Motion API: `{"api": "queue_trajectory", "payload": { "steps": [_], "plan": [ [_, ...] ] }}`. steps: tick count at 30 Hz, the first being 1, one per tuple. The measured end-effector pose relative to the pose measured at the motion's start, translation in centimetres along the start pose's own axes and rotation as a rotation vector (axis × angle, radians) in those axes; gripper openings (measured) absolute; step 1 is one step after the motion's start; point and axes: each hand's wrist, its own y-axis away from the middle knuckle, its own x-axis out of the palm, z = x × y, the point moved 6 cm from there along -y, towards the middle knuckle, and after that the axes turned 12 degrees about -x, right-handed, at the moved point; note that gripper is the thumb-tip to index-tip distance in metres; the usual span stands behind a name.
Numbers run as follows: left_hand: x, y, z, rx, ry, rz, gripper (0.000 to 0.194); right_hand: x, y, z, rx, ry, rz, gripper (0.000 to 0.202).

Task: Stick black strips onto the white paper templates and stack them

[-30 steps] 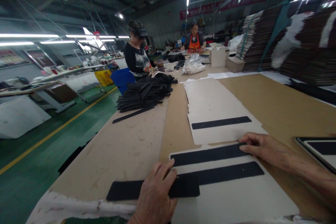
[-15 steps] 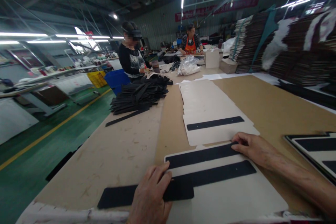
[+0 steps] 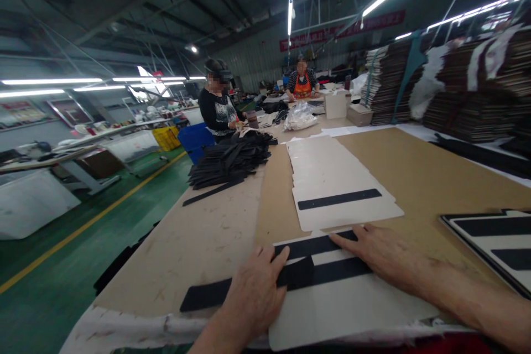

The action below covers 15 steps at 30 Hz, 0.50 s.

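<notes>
A white card sheet (image 3: 357,310) lies at the table's near edge with two black strips (image 3: 309,245) stuck across it. My left hand (image 3: 255,293) presses flat on a loose black strip (image 3: 207,294) that reaches off the sheet to the left. My right hand (image 3: 384,254) lies flat across the two strips on the sheet, fingers pointing left. Just beyond, a stack of white sheets (image 3: 332,177) carries one black strip (image 3: 339,199) on its top sheet.
A pile of black strips (image 3: 230,157) sits on the left of the long brown table (image 3: 435,171). Finished striped sheets (image 3: 493,238) lie at right. Tall stacks of dark boards (image 3: 448,88) line the right side. Two other people (image 3: 218,102) work further along. Green floor at left.
My right hand slid left along the strips toward the sheet's middle. My left hand stayed on the loose strip. The view shifted slightly.
</notes>
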Motion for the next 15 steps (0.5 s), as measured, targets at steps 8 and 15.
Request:
{"api": "queue_trajectory", "payload": {
  "steps": [8, 15],
  "plan": [
    [0.8, -0.5, 0.3, -0.015, -0.021, -0.04, 0.056, 0.2, 0.6, 0.6, 0.038, 0.022, -0.021, 0.074],
    [2.1, 0.0, 2.1, 0.024, 0.014, -0.144, 0.057, 1.6, 4.1, -2.6, 0.14, -0.01, -0.073, 0.065]
  ]
}}
